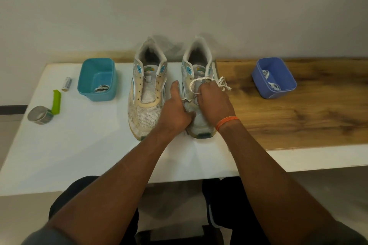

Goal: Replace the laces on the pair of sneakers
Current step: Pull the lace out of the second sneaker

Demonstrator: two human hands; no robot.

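Two worn white sneakers stand side by side on the white table, toes toward me. The left sneaker has no lace in its eyelets. My left hand grips the right sneaker at its inner side near the toe, thumb pointing up. My right hand sits over that shoe's eyelets and pinches a white lace, which loops above my fingers and trails off to the right onto the wood. An orange band circles my right wrist.
A teal tub at the left holds a coiled old lace. A blue tub on the wooden board at the right holds white laces. A battery, a green tool and a tape roll lie far left.
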